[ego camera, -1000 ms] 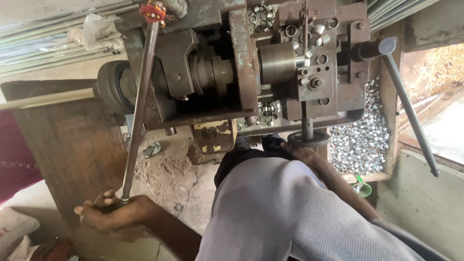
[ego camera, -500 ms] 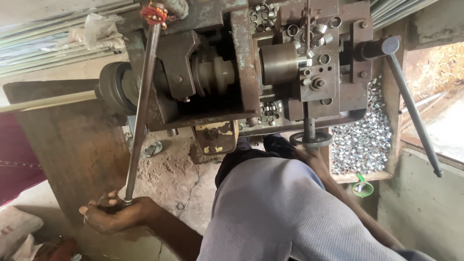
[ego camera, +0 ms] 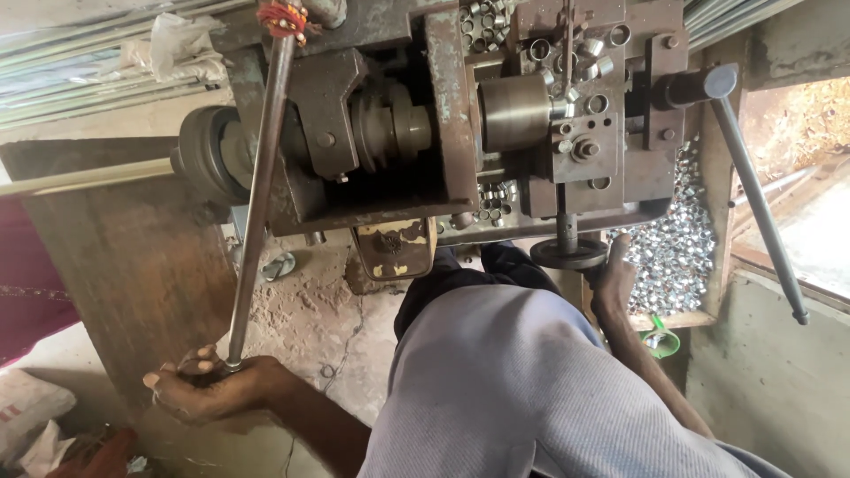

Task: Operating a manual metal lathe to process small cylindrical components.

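Machining on the rusty brown iron lathe-like machine (ego camera: pixel 443 133) looks mid-cycle: the left hand (ego camera: pixel 208 389) has its fingers clenched round the lower end of the long grey steel lever rod (ego camera: pixel 257 195), the right hand (ego camera: pixel 613 279) touches the small dark round handwheel (ego camera: pixel 568 254), so the next move likely calls for steady lever pressure.

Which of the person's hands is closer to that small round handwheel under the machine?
Right. The right hand touches the handwheel at its edge; the left hand is far off, gripping the long lever's end.
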